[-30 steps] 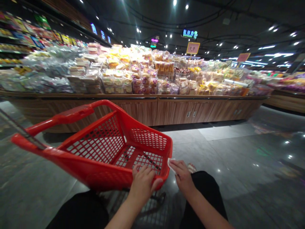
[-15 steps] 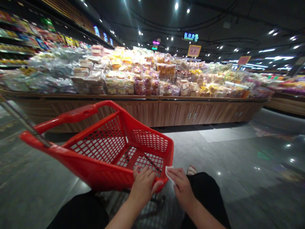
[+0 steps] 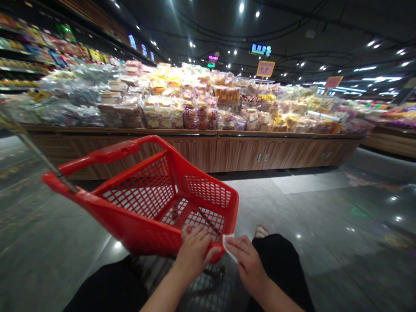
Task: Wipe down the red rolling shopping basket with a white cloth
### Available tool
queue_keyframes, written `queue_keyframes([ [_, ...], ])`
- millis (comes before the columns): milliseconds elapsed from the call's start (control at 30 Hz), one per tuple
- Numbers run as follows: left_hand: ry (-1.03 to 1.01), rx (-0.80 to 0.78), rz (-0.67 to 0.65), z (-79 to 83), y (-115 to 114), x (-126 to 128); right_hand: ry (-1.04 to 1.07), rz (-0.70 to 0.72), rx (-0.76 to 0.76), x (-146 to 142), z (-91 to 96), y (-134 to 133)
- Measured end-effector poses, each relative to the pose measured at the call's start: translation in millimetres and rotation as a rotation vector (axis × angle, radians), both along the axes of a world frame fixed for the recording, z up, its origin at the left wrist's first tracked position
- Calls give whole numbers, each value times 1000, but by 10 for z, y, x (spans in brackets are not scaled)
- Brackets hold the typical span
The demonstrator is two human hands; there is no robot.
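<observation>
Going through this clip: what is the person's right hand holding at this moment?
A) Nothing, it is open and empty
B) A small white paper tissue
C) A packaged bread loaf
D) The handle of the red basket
B. The right hand pinches a small white paper tissue between its fingers, just beside the rim of the red plastic shopping basket, which the left hand holds.
</observation>
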State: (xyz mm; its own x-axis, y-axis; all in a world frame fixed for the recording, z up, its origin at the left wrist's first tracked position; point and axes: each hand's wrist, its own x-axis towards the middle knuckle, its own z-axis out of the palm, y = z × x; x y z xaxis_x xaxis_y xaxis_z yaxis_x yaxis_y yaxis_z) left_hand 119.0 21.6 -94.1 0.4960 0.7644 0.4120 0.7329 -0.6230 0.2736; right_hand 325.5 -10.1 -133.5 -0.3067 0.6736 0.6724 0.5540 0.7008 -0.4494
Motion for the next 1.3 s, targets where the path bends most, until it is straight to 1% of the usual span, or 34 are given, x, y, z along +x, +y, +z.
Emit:
queue_keyframes([
  [33, 2, -2, -7, 2, 4, -16, -2, 28, -9, -14, -1, -18],
  [100, -1, -7, -15, 14, 11, -45, 18, 18, -9, 6, -2, 55],
  [200, -22, -2, -26, 37, 20, -79, 67, -105, 22, 98, -15, 317],
  [267, -32, 6, -32, 42, 24, -104, 85, -170, 35, 122, -39, 419],
  [333, -30, 16, -40, 38, 24, -134, 85, -174, 26, 83, -77, 373],
  [433, -29, 21, -56, 32, 18, -182, 58, -91, -12, -29, -135, 153],
  [500, -31, 20, -66, 41, 15, -208, 50, -44, -29, -65, -146, 84],
  [567, -27, 19, -69, 61, 16, -224, 72, -62, -21, -41, -129, 163],
  [700, -13, 27, -70, 100, 23, -237, 133, -201, 35, 60, -67, 487],
  [767, -10, 30, -68, 110, 25, -245, 137, -231, 33, 44, -57, 499],
  [833, -4, 21, -69, 115, 23, -259, 123, -196, 3, -26, -67, 363],
  [900, -1, 5, -80, 119, 21, -281, 99, -118, -35, -105, -84, 171],
  [967, 1, -13, -98, 124, 20, -305, 81, -52, -53, -141, -92, 60],
  [1000, 0, -22, -101, 127, 21, -317, 82, -42, -51, -134, -92, 63],
  [1067, 2, -38, -99, 134, 26, -338, 104, -73, -25, -74, -87, 187],
  [1167, 16, -50, -95, 146, 35, -356, 150, -182, 23, 30, -72, 466],
  [1200, 23, -51, -97, 150, 37, -360, 163, -213, 30, 38, -67, 518],
  [1233, 28, -50, -96, 154, 38, -363, 170, -231, 32, 24, -63, 529],
  [1300, 36, -46, -91, 164, 35, -369, 169, -216, 10, -64, -57, 426],
])
